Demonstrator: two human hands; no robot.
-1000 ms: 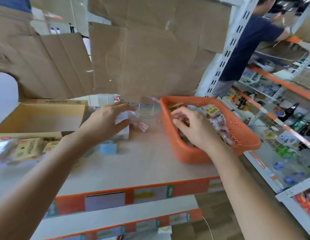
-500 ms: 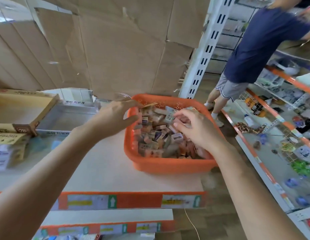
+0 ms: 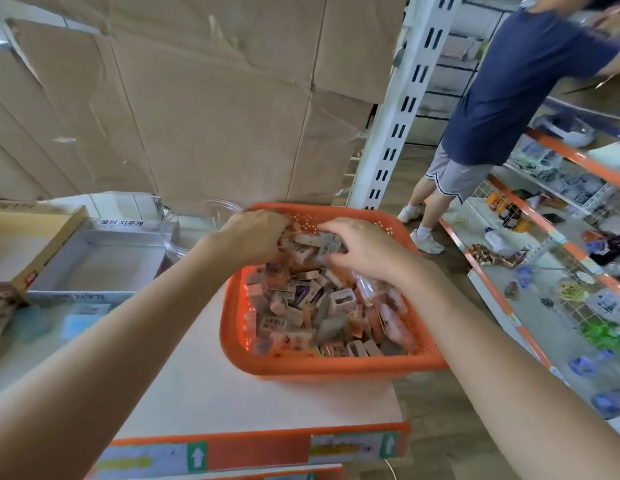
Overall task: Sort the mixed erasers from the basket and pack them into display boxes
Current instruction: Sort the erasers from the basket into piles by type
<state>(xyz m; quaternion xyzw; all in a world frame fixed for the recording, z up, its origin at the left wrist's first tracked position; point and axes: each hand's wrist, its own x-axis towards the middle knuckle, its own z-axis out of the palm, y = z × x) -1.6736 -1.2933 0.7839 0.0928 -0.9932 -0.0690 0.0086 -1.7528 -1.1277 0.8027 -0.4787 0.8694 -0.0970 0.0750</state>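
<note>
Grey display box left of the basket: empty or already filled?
Empty: the grey display box shows only its bare floor. The heap of erasers sits in the orange basket beside it.

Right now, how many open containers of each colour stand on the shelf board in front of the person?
Orange basket: 1
Grey display box: 1
Brown cardboard box: 1
Clear tub: 1
Total: 4
</note>
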